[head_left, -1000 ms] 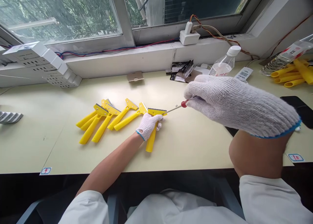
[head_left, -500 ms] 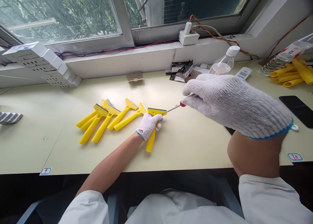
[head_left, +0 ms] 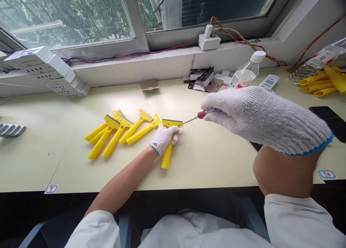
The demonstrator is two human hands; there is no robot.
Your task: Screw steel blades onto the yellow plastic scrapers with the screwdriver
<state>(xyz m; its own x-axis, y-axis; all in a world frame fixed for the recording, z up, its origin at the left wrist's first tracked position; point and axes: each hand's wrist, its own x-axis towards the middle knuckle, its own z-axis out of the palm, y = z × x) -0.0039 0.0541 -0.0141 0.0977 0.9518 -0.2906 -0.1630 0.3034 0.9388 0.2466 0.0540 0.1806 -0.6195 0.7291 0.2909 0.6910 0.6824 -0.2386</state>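
White-gloved left hand [head_left: 163, 138] grips yellow plastic scraper [head_left: 167, 158]; right hand [head_left: 259, 118], grasping red-collared metal screwdriver [head_left: 201, 114] at its two o'clock, should press squarely.

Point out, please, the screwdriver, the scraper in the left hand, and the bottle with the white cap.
Screwdriver [head_left: 201, 115], head view: on its red part beside the shaft.
Held scraper [head_left: 167, 156], head view: on its yellow handle.
White-capped bottle [head_left: 244, 77], head view: on its label.

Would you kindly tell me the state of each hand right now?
Left hand: closed, holding a yellow scraper.
Right hand: closed, holding a red-tipped screwdriver.
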